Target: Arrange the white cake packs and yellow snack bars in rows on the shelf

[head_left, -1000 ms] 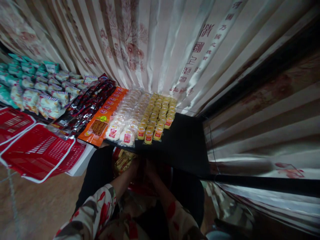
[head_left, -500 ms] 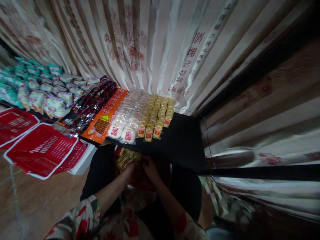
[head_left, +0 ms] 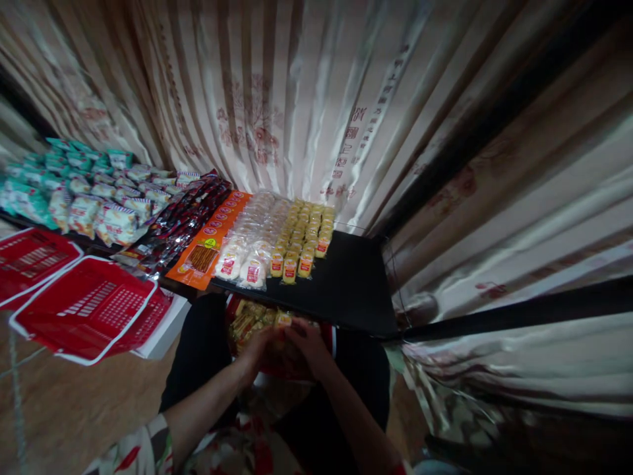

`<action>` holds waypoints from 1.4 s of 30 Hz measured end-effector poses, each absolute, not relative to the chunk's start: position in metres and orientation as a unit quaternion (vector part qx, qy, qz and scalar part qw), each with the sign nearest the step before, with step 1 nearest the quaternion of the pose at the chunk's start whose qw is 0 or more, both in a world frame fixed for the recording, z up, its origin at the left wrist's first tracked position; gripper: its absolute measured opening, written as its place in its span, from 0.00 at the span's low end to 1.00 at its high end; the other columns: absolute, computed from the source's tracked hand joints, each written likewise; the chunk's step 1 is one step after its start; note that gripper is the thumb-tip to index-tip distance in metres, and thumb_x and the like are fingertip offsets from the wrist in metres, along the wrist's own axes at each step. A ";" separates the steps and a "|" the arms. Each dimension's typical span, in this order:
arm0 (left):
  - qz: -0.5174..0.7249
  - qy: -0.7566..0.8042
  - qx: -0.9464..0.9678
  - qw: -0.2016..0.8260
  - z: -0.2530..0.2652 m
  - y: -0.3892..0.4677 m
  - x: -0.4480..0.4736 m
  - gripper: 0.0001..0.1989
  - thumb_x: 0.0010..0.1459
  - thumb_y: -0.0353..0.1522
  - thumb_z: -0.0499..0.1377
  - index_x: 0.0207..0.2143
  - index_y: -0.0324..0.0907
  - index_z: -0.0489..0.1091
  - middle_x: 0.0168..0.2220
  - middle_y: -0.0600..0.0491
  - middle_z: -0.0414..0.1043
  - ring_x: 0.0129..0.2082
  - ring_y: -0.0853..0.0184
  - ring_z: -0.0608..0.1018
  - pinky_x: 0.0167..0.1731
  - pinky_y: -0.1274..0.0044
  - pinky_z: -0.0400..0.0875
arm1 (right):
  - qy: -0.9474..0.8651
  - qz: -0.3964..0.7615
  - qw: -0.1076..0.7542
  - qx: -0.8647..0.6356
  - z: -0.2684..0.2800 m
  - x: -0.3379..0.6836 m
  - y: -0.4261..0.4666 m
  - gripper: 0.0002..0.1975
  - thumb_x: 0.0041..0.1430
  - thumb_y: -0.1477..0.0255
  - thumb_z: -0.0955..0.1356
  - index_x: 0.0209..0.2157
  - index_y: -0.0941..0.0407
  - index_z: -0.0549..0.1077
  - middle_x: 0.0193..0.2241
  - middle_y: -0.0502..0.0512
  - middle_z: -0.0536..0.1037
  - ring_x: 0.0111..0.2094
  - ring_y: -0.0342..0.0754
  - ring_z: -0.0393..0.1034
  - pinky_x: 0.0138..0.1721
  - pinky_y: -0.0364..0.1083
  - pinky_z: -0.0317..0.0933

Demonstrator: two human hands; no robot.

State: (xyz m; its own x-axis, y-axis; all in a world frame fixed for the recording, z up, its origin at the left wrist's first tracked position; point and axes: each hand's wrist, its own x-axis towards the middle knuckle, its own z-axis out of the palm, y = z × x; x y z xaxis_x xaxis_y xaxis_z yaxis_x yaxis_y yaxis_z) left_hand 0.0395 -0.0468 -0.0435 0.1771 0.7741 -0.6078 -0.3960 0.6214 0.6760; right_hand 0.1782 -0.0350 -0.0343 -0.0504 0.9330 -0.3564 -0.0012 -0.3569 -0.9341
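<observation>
A red basket (head_left: 332, 335) sits low between my knees, just under the near edge of the black table, with several yellow-wrapped snacks (head_left: 244, 321) inside. My left hand (head_left: 263, 343) and my right hand (head_left: 307, 340) come together over it. Between their fingertips shows a small yellow snack packet (head_left: 283, 319) with an orange label, and the fingers of both hands are closed around it. Dim light and the backs of my hands hide part of the grip. On the table ahead, similar yellow packets (head_left: 301, 237) stand in rows.
White round packaged cakes (head_left: 254, 264), an orange snack bag (head_left: 202, 254), dark red packets (head_left: 180, 218), white bags (head_left: 116, 221) and teal bags (head_left: 27, 198) line the black table (head_left: 353, 284). Red shopping baskets (head_left: 93, 310) stand at left. A patterned curtain (head_left: 306, 99) hangs behind.
My hands have come closer together, and a labelled yellow packet now shows between them. The right hand has risen into clearer view. The camera view has shifted slightly.
</observation>
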 end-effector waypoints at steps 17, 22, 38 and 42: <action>0.453 0.523 0.636 0.340 -0.013 0.017 0.126 0.16 0.51 0.25 0.50 0.43 0.39 0.66 0.47 0.46 0.67 0.49 0.63 0.68 0.50 0.68 0.64 | -0.370 0.405 0.604 -0.578 -0.012 0.247 0.052 0.22 0.40 0.66 0.71 0.39 0.56 0.67 0.31 0.53 0.77 0.33 0.46 0.72 0.39 0.47 0.66; 0.368 0.516 0.724 0.273 -0.010 0.037 0.148 0.22 0.49 0.21 0.48 0.48 0.36 0.65 0.54 0.44 0.62 0.56 0.60 0.63 0.57 0.65 0.59 | -0.416 0.327 0.583 -0.617 -0.022 0.257 0.093 0.19 0.44 0.65 0.68 0.40 0.56 0.68 0.31 0.53 0.76 0.33 0.46 0.71 0.37 0.47 0.66; 0.411 0.496 0.679 0.353 -0.044 0.082 0.165 0.33 0.47 0.20 0.45 0.59 0.34 0.53 0.61 0.45 0.52 0.61 0.63 0.55 0.61 0.66 0.52 | -0.505 0.210 0.500 -0.671 -0.042 0.259 0.134 0.18 0.50 0.63 0.64 0.41 0.57 0.69 0.36 0.57 0.73 0.36 0.49 0.69 0.40 0.49 0.63; 0.426 0.475 0.675 0.372 -0.047 0.084 0.164 0.33 0.48 0.21 0.45 0.59 0.33 0.52 0.62 0.45 0.50 0.62 0.64 0.54 0.61 0.66 0.50 | -0.516 0.185 0.489 -0.678 -0.048 0.258 0.138 0.17 0.50 0.63 0.64 0.40 0.57 0.70 0.36 0.57 0.72 0.36 0.49 0.67 0.40 0.49 0.63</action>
State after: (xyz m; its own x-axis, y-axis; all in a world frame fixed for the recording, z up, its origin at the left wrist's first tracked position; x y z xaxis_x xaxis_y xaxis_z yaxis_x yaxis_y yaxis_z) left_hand 0.1636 0.0838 -0.0468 0.1866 0.9571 0.2219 0.3236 -0.2731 0.9059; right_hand 0.2576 0.1378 -0.0478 0.3994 0.8812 0.2529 0.5182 0.0105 -0.8552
